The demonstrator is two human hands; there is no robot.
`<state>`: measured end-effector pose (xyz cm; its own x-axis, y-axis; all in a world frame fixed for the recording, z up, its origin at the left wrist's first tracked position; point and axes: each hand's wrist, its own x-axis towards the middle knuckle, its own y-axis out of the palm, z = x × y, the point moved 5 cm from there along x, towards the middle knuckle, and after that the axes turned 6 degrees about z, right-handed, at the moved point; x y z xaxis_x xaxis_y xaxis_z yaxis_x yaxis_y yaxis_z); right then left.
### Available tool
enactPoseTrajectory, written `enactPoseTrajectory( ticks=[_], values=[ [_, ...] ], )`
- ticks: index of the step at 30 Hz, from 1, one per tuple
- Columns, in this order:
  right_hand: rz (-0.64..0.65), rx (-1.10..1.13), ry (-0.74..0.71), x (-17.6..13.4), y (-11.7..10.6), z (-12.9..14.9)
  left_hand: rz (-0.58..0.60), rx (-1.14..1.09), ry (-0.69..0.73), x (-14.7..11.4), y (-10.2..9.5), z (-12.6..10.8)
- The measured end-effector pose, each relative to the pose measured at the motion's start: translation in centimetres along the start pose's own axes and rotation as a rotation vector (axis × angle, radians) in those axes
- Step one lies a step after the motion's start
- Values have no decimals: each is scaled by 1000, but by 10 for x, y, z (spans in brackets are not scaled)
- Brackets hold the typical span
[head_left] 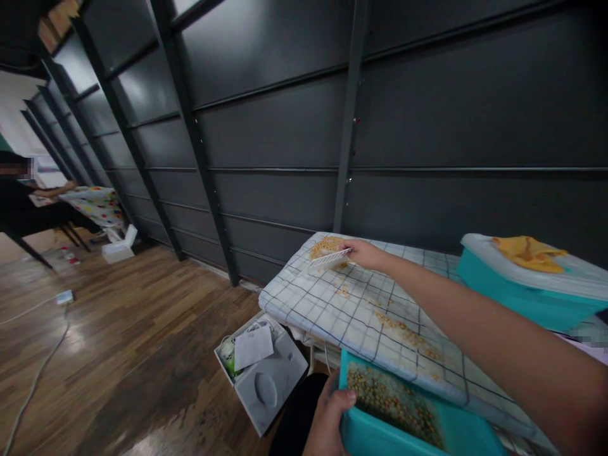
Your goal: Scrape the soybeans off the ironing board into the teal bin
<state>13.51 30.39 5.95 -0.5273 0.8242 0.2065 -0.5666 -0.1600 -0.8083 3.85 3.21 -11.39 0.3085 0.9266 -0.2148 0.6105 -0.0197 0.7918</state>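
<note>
Right hand (361, 252) is stretched out across the checked worktop (332, 304), fingers closed on a small white scoop (329, 259) that sits at the edge of a pile of yellow kernels (324, 244) at the far corner. A trail of loose kernels (403, 329) runs back over the cloth. Left hand (327, 418) grips the rim of a teal tub (380, 437) held below the near edge, kernels inside, probably corn, though it's blurry. A lidded teal box (522, 297) with a yellow cloth (527, 251) stands on the right.
</note>
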Motion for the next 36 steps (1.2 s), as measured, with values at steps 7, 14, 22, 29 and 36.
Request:
enactPoseTrajectory(
  ticks=[7, 14, 22, 29, 36],
  values=[
    [33, -19, -2, -34, -13, -6, -117, 107, -57, -8, -7, 1],
    [86, -62, 14, -69, -23, -5, -136, 137, -50, -11, -2, 1],
    [86, -106, 6, -109, -35, -5, -89, 156, -36, -19, 5, 4],
    [109, -115, 30, -134, -44, -4, -103, 176, -43, -19, 6, 8],
    [130, -84, 38, -153, -50, -6, -100, 169, -44, -19, 9, 10]
  ],
)
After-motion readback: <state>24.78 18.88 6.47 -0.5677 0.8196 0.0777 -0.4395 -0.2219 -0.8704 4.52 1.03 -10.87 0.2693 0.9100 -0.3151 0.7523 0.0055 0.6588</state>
